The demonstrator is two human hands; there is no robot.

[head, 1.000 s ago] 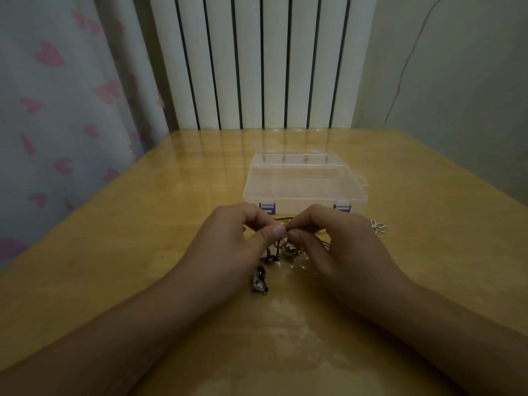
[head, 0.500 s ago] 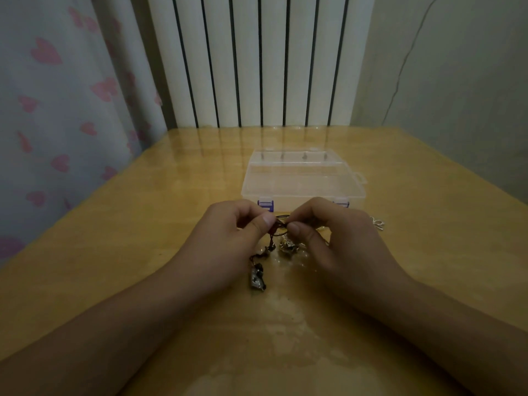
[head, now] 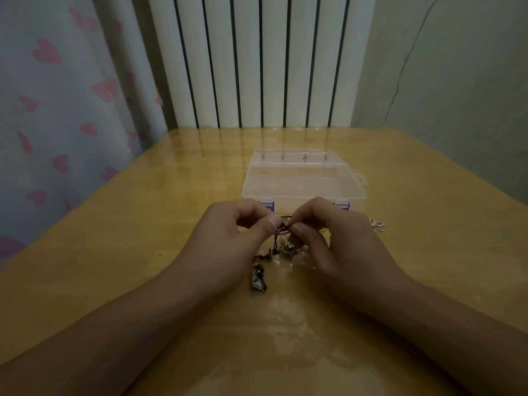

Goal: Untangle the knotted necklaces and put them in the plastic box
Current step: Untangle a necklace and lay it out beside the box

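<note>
My left hand (head: pixel 228 238) and right hand (head: pixel 337 238) each pinch the dark cord (head: pixel 281 228) at the knot; tease loops apart gently. Box (head: pixel 303 181) shut beyond.

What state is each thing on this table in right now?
Clear plastic box: lid closed, purple latches shut.
Knotted black-cord necklaces: tangled, pinched by both hands.
Dark pendant: lying on the wooden table.
Small silver charm: loose on the table.
Left hand: pinching.
Right hand: pinching.
</note>
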